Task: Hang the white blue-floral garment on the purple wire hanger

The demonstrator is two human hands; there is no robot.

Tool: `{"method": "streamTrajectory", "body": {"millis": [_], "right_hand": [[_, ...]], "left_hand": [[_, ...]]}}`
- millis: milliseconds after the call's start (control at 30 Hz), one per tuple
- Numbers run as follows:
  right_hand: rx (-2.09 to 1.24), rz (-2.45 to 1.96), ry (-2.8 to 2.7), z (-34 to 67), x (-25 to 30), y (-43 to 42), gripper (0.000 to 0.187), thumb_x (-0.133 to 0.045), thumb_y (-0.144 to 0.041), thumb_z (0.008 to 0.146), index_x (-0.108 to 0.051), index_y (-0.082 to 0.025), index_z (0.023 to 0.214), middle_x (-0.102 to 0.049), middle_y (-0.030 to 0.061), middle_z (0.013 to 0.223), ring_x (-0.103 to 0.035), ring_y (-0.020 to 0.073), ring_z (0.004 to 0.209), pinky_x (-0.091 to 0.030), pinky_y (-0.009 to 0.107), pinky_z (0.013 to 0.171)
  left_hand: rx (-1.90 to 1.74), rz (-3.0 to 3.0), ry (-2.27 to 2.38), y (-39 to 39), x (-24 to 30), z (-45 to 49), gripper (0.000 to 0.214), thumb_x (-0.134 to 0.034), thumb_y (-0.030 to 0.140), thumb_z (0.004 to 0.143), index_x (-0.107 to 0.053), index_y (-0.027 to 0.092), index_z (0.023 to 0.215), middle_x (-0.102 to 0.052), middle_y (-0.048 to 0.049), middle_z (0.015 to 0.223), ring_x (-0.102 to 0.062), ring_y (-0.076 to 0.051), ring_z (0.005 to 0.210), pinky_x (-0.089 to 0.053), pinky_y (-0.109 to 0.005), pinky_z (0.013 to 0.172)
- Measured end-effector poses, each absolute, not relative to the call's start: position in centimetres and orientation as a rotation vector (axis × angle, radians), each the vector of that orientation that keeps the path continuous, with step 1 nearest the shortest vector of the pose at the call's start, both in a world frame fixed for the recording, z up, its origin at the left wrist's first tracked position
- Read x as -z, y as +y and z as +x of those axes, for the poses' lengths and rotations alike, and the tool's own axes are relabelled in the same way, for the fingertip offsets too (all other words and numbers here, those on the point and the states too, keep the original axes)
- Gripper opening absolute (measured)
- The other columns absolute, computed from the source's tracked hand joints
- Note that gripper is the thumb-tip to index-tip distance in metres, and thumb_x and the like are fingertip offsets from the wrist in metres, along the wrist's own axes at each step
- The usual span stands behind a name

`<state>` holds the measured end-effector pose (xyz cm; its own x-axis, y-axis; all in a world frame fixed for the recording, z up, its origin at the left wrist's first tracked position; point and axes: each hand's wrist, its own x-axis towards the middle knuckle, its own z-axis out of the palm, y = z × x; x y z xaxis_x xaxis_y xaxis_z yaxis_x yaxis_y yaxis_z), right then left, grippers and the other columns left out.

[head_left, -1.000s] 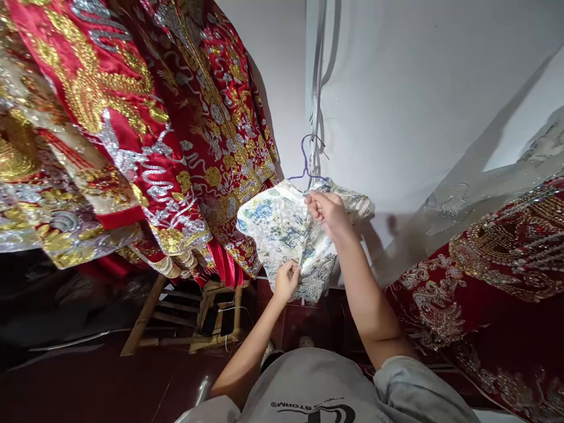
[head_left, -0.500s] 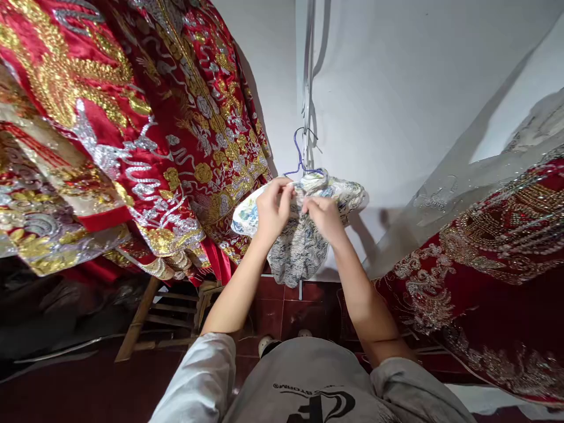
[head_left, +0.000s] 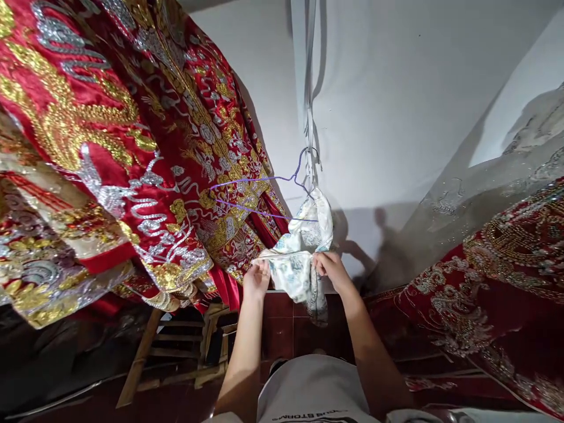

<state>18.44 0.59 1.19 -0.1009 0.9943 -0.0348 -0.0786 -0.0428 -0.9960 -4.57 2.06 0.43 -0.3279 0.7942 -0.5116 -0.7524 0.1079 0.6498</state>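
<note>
A small white garment with a blue floral print [head_left: 302, 251] hangs half off a thin purple wire hanger [head_left: 264, 194] that is hooked on a white strap against the wall. My left hand [head_left: 257, 277] pinches the garment's left edge. My right hand [head_left: 331, 268] grips its right side. Both hands are closed on the fabric, just below the hanger, and the hanger's left arm is bare.
Red robes with heavy gold and silver embroidery [head_left: 132, 147] hang close on the left. Another embroidered red garment [head_left: 484, 276] and sheer beaded fabric lie at the right. A wooden rack [head_left: 176, 346] stands on the dark red tiled floor below. The white wall [head_left: 396, 106] is behind.
Both hands have come down from the collar to the garment's lower part. The garment has slid off the hanger's left arm and now bunches at the right end.
</note>
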Motion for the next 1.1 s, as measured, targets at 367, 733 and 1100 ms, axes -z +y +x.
{"method": "streamTrajectory", "body": {"millis": [367, 733, 1100], "right_hand": [[-1.466, -1.179, -1.167, 19.2, -2.1, -0.7, 0.068, -0.041, -0.084, 0.086, -0.072, -0.023, 0.086, -0.074, 0.0108, 0.091, -0.067, 0.0297, 0.099, -0.050, 0.040, 0.092], [-1.462, -1.105, -1.475, 20.8, -3.6, -1.9, 0.028, -0.080, -0.041, 0.071, -0.072, -0.017, 0.082, -0.073, 0.0039, 0.079, -0.066, 0.0217, 0.074, -0.053, 0.032, 0.070], [-0.792, -0.911, -1.385, 20.1, -8.5, 8.1, 0.044, -0.052, -0.055, 0.091, -0.076, -0.022, 0.107, -0.076, 0.0094, 0.113, -0.065, 0.0269, 0.119, -0.046, 0.039, 0.107]], "left_hand": [[-1.396, 1.354, 0.905, -3.3, -5.3, 3.8, 0.022, -0.070, 0.039, 0.090, -0.073, 0.018, 0.086, -0.066, -0.0028, 0.082, -0.061, -0.017, 0.079, -0.049, -0.028, 0.077], [-1.117, 1.432, 0.978, -4.1, -2.0, 2.4, 0.044, -0.049, 0.058, 0.099, -0.059, 0.022, 0.122, -0.066, -0.0061, 0.107, -0.061, -0.022, 0.100, -0.049, -0.035, 0.094], [-0.692, 1.862, 1.286, -4.8, -3.5, -4.2, 0.044, -0.042, 0.049, 0.101, -0.069, 0.014, 0.097, -0.068, -0.0025, 0.083, -0.057, -0.018, 0.076, -0.048, -0.027, 0.074]]}}
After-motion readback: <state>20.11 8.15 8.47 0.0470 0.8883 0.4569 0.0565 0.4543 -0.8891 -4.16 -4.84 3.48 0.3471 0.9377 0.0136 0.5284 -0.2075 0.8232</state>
